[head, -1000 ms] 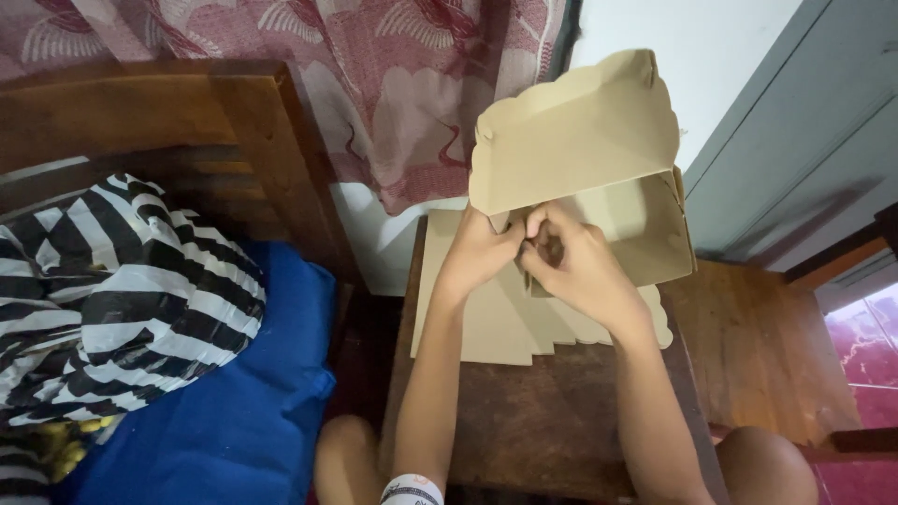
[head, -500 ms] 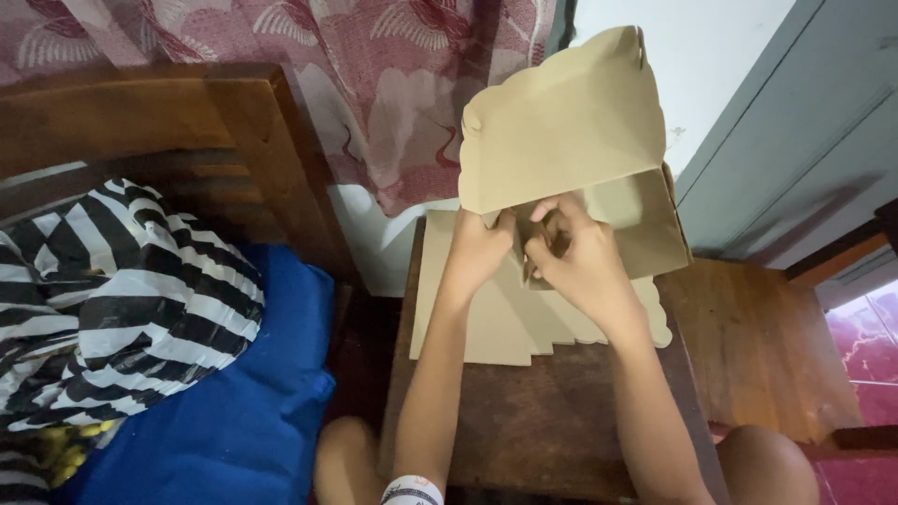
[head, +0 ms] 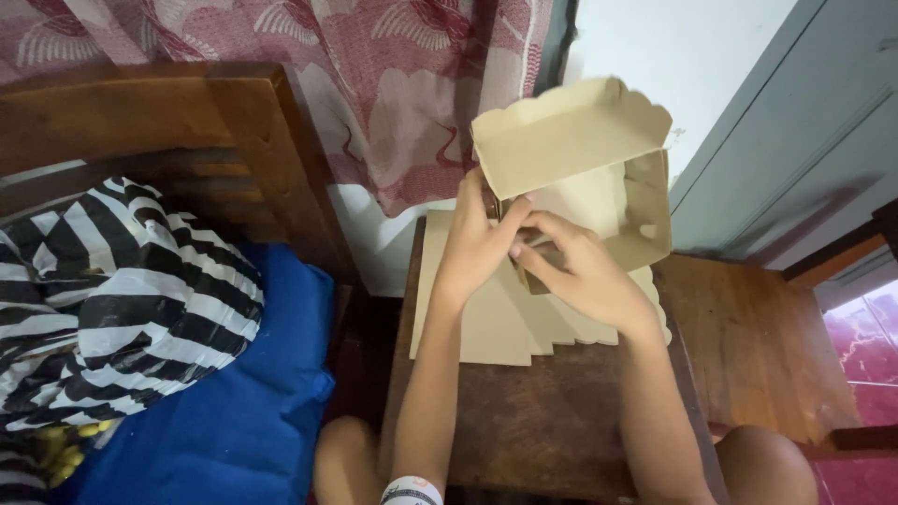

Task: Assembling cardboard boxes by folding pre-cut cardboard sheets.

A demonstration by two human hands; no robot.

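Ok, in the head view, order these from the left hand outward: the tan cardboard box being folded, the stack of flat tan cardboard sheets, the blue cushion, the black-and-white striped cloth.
1. Tan cardboard box, touching the left hand.
2. Flat tan cardboard sheets, just beneath.
3. Blue cushion, leftward.
4. Black-and-white striped cloth, far left.

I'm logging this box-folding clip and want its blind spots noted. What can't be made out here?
Head view:
- The fold where the left hand and right hand meet on the cardboard box: fingers cover it.
- How many flat cardboard sheets are stacked: hands and box overlap them.
- The striped cloth: cut off by the left edge.
- The box's inside floor: hidden by its raised flap.
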